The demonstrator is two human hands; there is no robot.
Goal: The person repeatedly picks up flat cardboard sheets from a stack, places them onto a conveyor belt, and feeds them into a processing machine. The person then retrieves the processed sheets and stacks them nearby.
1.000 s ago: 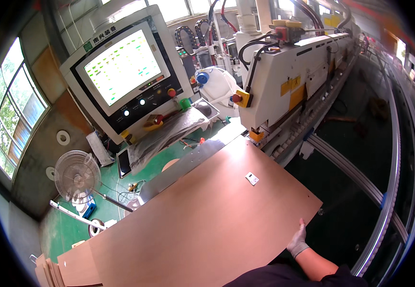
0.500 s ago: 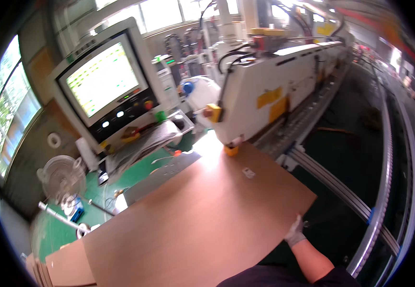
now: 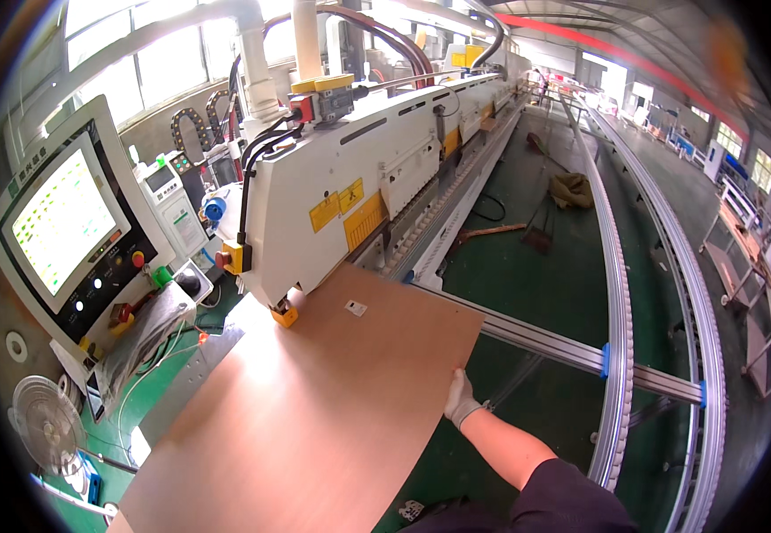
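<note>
Right hand (image 3: 463, 399): pale-gloved, fingers closed on the right edge of the brown panel (image 3: 305, 409); whatever grips underneath is hidden.
Left hand: outside the view, so I cannot tell how its fingers stand.
Panel: broad, flat, straight-edged board, smooth with a glare patch; its near end is cut off below, its far end meets the machine, and it covers part of a grey metal surface (image 3: 191, 377).
Tag: small white rectangle (image 3: 356, 308) on the panel, markings too small to read.
Machine: long white housing (image 3: 301, 200), an orange block (image 3: 285, 317) beneath its near end.
Rails: ribbed metal rail (image 3: 619, 373) on the right.
Fan: round wire cage (image 3: 45, 416), partly lost in the dark rim.
</note>
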